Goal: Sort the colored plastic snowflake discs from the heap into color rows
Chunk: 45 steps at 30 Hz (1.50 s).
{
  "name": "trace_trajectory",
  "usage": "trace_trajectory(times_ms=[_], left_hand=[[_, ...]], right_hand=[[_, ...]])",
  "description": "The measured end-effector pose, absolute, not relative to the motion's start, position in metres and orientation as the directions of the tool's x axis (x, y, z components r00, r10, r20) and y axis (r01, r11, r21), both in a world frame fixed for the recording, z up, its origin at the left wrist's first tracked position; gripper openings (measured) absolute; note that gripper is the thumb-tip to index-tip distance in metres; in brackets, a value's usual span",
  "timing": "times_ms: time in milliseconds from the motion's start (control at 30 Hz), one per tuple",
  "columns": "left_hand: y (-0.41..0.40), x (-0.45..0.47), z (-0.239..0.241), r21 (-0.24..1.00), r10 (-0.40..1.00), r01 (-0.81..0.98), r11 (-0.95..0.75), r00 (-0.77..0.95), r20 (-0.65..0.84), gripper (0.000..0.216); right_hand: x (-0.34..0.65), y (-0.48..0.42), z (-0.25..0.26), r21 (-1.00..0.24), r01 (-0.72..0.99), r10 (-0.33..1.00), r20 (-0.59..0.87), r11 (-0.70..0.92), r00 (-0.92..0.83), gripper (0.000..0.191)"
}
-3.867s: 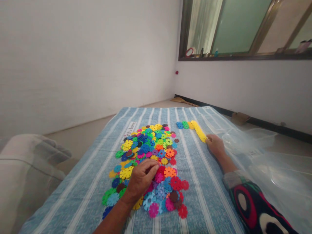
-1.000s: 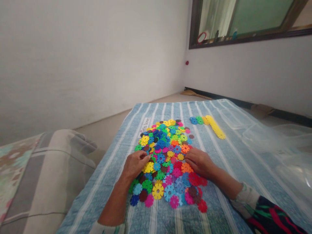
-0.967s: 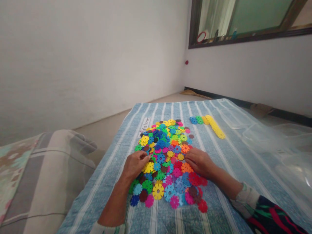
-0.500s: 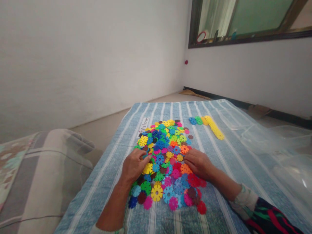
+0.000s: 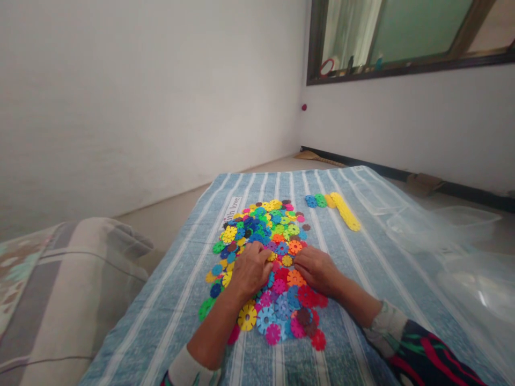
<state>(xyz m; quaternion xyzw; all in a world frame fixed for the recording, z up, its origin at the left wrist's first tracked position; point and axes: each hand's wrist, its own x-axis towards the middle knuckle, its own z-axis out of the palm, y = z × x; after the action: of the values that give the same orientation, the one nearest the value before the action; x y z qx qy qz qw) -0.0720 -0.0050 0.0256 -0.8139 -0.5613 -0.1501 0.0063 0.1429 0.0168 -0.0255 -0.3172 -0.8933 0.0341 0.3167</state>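
A spread heap of notched plastic snowflake discs (image 5: 281, 305) in many colours covers the middle of the striped cloth (image 5: 169, 300). Over the heap's centre, my left hand (image 5: 253, 271) has its fingers bent and pinched at a small yellow snowflake disc (image 5: 272, 257). My right hand (image 5: 317, 269) rests at the heap's right side, fingers curled together beside an orange snowflake disc (image 5: 295, 247). Whatever lies between the right fingertips is hidden. Behind the heap, to the right, is a joined row of blue, green and yellow discs (image 5: 346, 213) with a long yellow part.
Clear plastic containers (image 5: 462, 222) stand along the right side of the cloth. A fabric-covered seat (image 5: 80, 284) is at the left. A white wall (image 5: 161, 96) rises behind, with a window (image 5: 414, 32) at the upper right.
My left hand has moved right, from the heap's left edge to its centre, reaching the small yellow disc. My right hand stays by the orange discs. The view has shifted slightly.
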Motion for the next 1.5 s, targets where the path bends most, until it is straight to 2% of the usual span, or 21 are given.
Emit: trace_trajectory(times_ms=[100,200,333,500,700,867,1033,1333,1500], left_hand=[[-0.003,-0.068,0.025,0.116,0.927,0.938,-0.328,0.296,0.231,0.013],[-0.002,-0.068,0.021,0.126,0.913,0.935,-0.332,0.285,0.293,0.021],[-0.002,-0.070,0.018,0.260,0.893,0.902,-0.346,0.231,0.387,0.028],[-0.003,-0.069,0.020,0.503,0.929,0.808,-0.308,0.142,0.341,0.022],[-0.005,-0.072,0.019,0.537,0.946,0.808,-0.241,0.073,0.315,0.017],[-0.007,-0.071,0.023,0.583,0.950,0.756,-0.297,0.170,0.263,0.016],[-0.009,-0.067,0.024,0.575,0.935,0.738,-0.352,0.254,0.246,0.016],[-0.013,-0.063,0.020,0.471,0.902,0.772,-0.428,0.333,0.274,0.018],[-0.014,-0.060,0.018,0.430,0.893,0.787,-0.443,0.349,0.282,0.018]], right_hand=[[0.143,0.017,-0.026,-0.250,0.550,0.585,0.549,0.797,-0.597,0.015],[0.142,0.018,-0.027,-0.252,0.547,0.581,0.562,0.799,-0.589,0.015],[0.141,0.018,-0.028,-0.269,0.547,0.585,0.589,0.792,-0.557,0.017],[0.138,0.016,-0.024,-0.272,0.563,0.584,0.639,0.780,-0.501,0.022],[0.136,0.013,-0.019,-0.254,0.553,0.568,0.633,0.794,-0.525,0.023],[0.134,0.012,-0.023,-0.301,0.533,0.582,0.640,0.791,-0.503,0.021],[0.130,0.008,-0.025,-0.331,0.520,0.594,0.635,0.787,-0.494,0.019],[0.121,0.003,-0.015,-0.206,0.502,0.494,0.672,0.840,-0.551,0.023],[0.121,0.004,-0.014,-0.207,0.506,0.496,0.678,0.837,-0.543,0.024]])
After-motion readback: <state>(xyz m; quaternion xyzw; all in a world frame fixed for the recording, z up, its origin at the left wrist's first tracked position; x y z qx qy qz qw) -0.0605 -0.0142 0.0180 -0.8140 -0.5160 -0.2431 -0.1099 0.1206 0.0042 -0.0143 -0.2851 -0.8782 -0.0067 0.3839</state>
